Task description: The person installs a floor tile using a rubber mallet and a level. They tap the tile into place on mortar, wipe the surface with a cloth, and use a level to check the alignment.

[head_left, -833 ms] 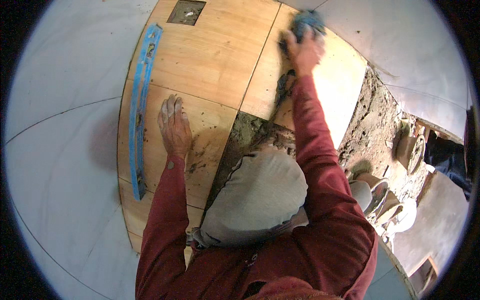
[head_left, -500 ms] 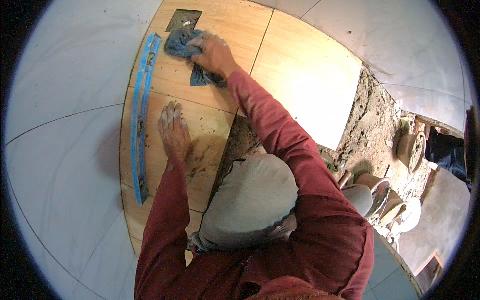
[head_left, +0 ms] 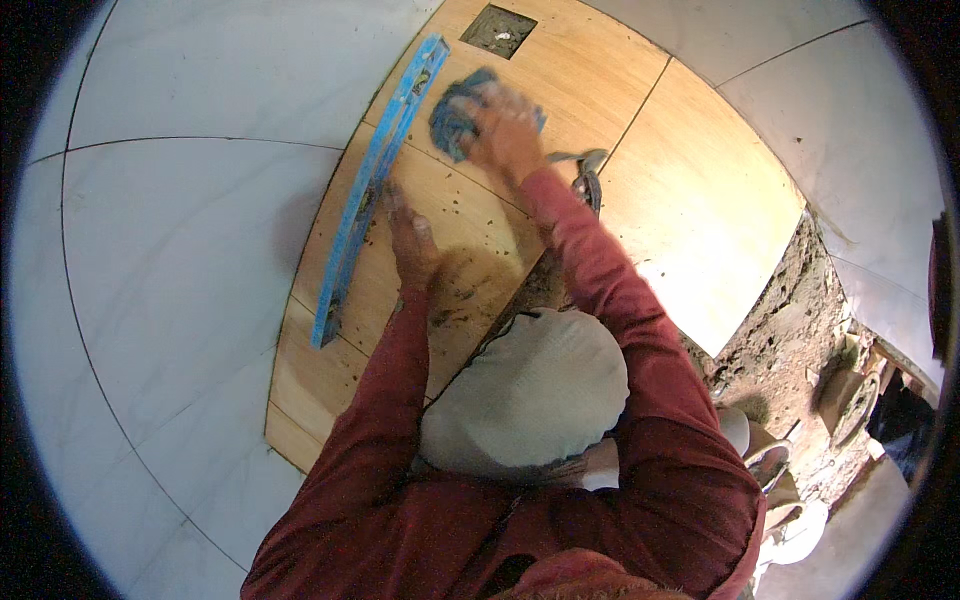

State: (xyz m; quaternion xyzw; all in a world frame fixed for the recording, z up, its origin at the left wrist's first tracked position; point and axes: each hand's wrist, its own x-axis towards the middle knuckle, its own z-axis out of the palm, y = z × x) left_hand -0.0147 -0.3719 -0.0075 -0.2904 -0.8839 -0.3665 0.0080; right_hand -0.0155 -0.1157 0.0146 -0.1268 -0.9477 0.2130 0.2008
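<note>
My right hand (head_left: pixel 505 128), blurred by motion, is closed on a crumpled blue cloth (head_left: pixel 455 120) pressed to the wood-look floor tiles (head_left: pixel 590 85). Behind that wrist a dark, strip-like piece (head_left: pixel 590 178) shows; whether it belongs to the cloth I cannot tell. My left hand (head_left: pixel 412 240) rests on the tile with fingers stretched out, nothing in it. Its fingertips come close to a long blue spirit level (head_left: pixel 365 210), and contact is unclear. The level lies along the left side of these tiles. Dark crumbs and a brown smear (head_left: pixel 470 285) mark the surface near my left hand.
A square cut-out (head_left: pixel 498 32) opens in the far tile. Pale marbled tiles (head_left: pixel 200 230) lie to the left. My knee in grey cloth (head_left: pixel 525 390) rises between my arms. Rough bare ground (head_left: pixel 765 300) runs along the right, with several buckets (head_left: pixel 848 405) beyond.
The cloth in my right hand has moved away from the cut-out, nearer to me. My left hand has come closer to the level. The whole view has shifted and turned.
</note>
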